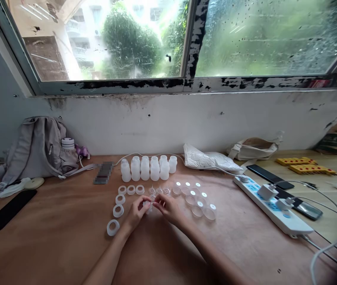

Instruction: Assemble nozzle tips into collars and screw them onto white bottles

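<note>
Two bare forearms reach across the brown table (pixel 76 245), whose smooth surface has a dull sheen. Translucent plastic rings (pixel 113 227), thick-walled and round, run in a bent line, from left of the hands to behind them. The left hand (pixel 137 211) is nearly closed, its thumb and forefinger pinched on a small clear piece (pixel 148 208); the right hand (pixel 170 208) meets it there, fingers curled and tips drawn together on the same piece. The piece sits between the two hands, just above the table, its shape mostly hidden. To the right lie clear, rounded caps (pixel 209 213), glossy, each with a flat white disc (pixel 212 206) at one end. Just behind the fingers stand thin, see-through parts (pixel 166 191) with round bases. Farther right, a white plastic strip (pixel 275 209) with blue sockets slants past dark, glassy phones (pixel 271 177). Beyond the rings, milky bottles (pixel 145 169) stand upright in a close cluster with rounded shoulders. A crinkled white packet (pixel 204 159) lies to their right; a slouching grey cloth backpack (pixel 35 148) rests far left. Behind rises a stained, pale wall (pixel 121 126), then a window (pixel 144 43) in a flaking frame (pixel 112 86).
</note>
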{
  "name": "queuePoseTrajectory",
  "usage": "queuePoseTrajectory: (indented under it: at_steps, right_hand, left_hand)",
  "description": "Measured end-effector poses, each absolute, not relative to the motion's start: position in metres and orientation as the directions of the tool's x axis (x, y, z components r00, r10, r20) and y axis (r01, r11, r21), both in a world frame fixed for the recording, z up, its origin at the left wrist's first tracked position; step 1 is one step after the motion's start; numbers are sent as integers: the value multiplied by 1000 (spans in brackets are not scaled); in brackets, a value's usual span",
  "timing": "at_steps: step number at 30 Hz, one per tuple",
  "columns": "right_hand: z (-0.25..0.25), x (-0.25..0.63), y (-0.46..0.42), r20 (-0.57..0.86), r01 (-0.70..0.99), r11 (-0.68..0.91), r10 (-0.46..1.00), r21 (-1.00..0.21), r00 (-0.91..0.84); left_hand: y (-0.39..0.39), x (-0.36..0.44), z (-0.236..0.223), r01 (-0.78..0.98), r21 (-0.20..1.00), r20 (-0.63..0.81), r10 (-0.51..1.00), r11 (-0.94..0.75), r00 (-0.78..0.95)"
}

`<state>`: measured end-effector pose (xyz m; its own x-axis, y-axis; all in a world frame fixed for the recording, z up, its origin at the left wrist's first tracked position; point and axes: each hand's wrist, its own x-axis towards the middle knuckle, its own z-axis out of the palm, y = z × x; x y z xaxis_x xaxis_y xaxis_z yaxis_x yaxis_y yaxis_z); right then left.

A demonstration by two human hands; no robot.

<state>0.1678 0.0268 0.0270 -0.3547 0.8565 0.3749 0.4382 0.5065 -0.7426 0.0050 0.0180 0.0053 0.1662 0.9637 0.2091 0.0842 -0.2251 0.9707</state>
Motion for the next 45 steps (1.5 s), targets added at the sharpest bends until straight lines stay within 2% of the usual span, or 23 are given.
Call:
queuePoseTrajectory:
  at_steps: [4,8,10,11,14,19,22,25,29,35,36,38,41,45]
  right_hand:
    - [65,157,60,472,509,584,811,-632,-344]
    - [115,132,118,571,604,581,785,-546,-239]
    - [136,116,151,496,745,491,832,-451,-248]
    - [144,107,166,392,826,424,878,-371,-274]
    - [156,82,205,247,877,378,918,-297,-311]
    - [144,52,237,-23,941,296,952,-161,-304]
    - [135,47,242,-100,956,272,954,-112,-283]
    - [137,52,242,-67,956,277,956,-98,-284]
    - [162,67,239,98,948,291,955,-127,-280]
    - [197,106,192,407,896,364,880,-253,-243]
    - [196,114,177,454,876,389,860,-287,-233]
    - [183,132,144,579,721,496,800,-484,-161]
    - [147,157,94,518,557,535,830,-636,-206]
    - [101,181,46,374,550,453,891,-701,-258]
  left_hand:
    - [21,-1,5,-180,977,132,988,-115,83]
    - [30,-3,-5,-435,900,-3,1000,11,18]
    - [33,-3,-8,-506,862,-23,1000,21,3]
    - [34,-4,-9,-528,849,-29,1000,25,1]
    - [35,-4,-8,-547,836,-51,999,49,11]
    - [37,-4,-7,-548,834,-99,995,64,-34]
    - [37,-3,-8,-552,833,-84,996,52,-34]
    - [37,-1,-7,-557,830,-64,998,41,-22]
    - [35,1,-4,-541,840,-66,998,51,-8]
    - [33,0,0,-538,842,-51,999,41,-4]
    - [32,0,0,-539,841,-56,998,44,-6]
    - [32,0,1,-539,841,-58,998,45,-7]
    - [30,1,1,-530,848,-33,999,29,3]
    - [25,3,-1,-378,926,10,1000,-16,-18]
